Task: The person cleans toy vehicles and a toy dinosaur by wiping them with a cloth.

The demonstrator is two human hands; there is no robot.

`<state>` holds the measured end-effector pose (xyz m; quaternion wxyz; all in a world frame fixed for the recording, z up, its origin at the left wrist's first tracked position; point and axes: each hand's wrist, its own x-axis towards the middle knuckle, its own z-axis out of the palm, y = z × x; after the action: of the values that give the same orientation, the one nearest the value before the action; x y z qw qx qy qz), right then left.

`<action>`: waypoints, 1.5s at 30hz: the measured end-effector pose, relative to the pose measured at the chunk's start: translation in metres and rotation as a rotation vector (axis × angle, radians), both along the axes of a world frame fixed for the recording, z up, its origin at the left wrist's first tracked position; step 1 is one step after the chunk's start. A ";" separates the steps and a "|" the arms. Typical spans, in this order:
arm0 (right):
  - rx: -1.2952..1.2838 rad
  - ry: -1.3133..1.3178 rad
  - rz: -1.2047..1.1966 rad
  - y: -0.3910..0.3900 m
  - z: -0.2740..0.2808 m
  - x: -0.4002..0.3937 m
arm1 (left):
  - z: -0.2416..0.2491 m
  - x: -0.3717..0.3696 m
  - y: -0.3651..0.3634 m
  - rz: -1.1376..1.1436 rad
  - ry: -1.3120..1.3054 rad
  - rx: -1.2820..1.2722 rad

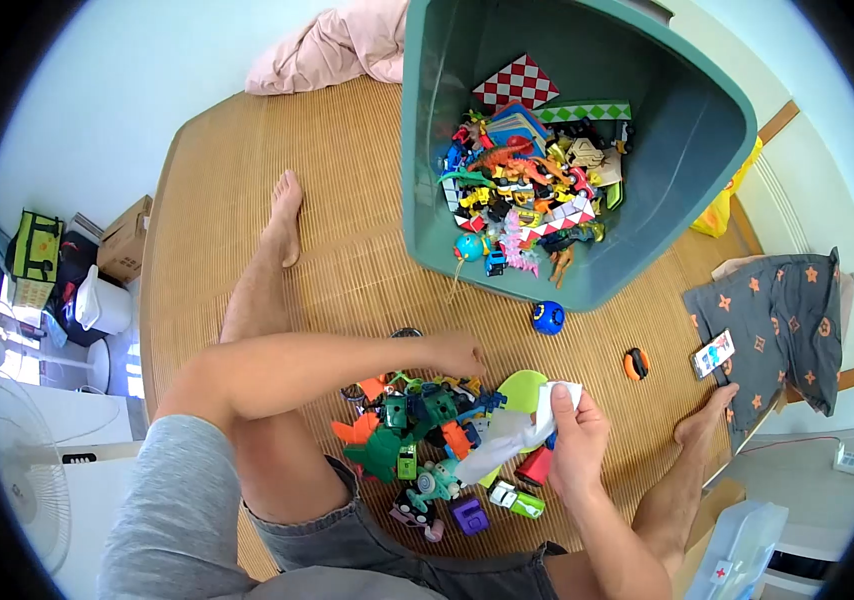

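Note:
My right hand [579,440] is closed on a white cloth or tissue [507,440], which hangs down to the left over the toys. My left hand [457,354] is above the upper edge of the toy pile, its fingers curled downward; what they hold, if anything, is hidden. Beneath lie a dark green toy [377,455], a purple toy [469,515], a green and white toy car [517,499], a red piece [535,466] and a light green piece [522,390], partly behind the cloth.
A large green bin [667,200] holding many toys stands ahead. A blue ball [548,318] is beside it. To the right are an orange and black ring [636,364], a phone [713,354] and a patterned dark cloth [787,320]. A fan [22,480] stands left.

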<state>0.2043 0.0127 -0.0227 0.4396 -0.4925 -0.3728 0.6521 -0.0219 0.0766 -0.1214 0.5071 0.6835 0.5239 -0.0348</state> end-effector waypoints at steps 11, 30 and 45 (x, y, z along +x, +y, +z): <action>-0.032 0.053 0.042 -0.006 0.007 -0.003 | -0.006 -0.049 0.083 0.740 0.172 0.349; -0.136 0.095 0.059 -0.006 -0.003 0.004 | 0.029 -0.060 0.241 0.393 0.590 1.214; -0.017 0.148 -0.172 0.026 0.008 0.004 | 0.107 -0.036 0.130 0.721 -0.336 0.599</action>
<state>0.2086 0.0383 -0.0150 0.5159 -0.4767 -0.2900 0.6500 -0.0579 0.2066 -0.0140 0.3456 0.5706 0.6250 0.4054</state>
